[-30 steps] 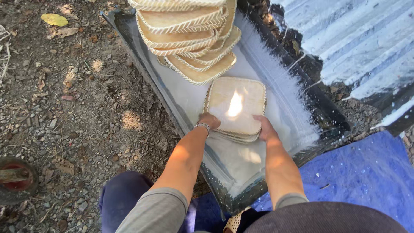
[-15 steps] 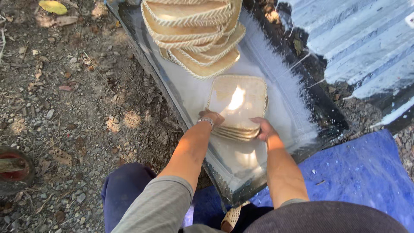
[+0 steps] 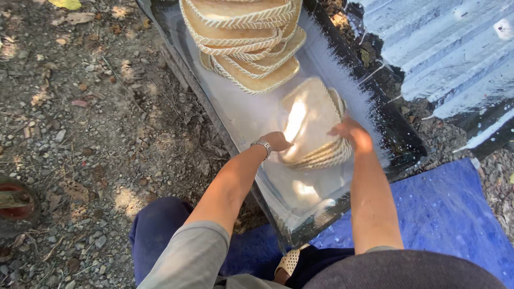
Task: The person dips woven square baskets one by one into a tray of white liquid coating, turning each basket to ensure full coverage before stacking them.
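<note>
A long black trough [image 3: 399, 134] holds milky white liquid. In it lies a small stack of square woven mats [image 3: 316, 131], tilted up out of the liquid. My left hand [image 3: 278, 142], with a metal watch at the wrist, grips the stack's near left edge. On the stack's right edge rests my right hand [image 3: 350, 134], holding it. Farther along the trough a taller pile of the same braided-edge mats [image 3: 246, 37] leans against the side.
Gravel and dry leaves [image 3: 80, 107] cover the ground on the left. A blue tarp [image 3: 444, 214] lies under my knees at the right. White-splashed corrugated sheet [image 3: 444, 48] runs along the upper right. A dark red round object [image 3: 16, 203] sits at the left edge.
Both hands have lifted and tilted the small stack of mats up out of the liquid. The right hand has shifted from the near edge to the stack's right side.
</note>
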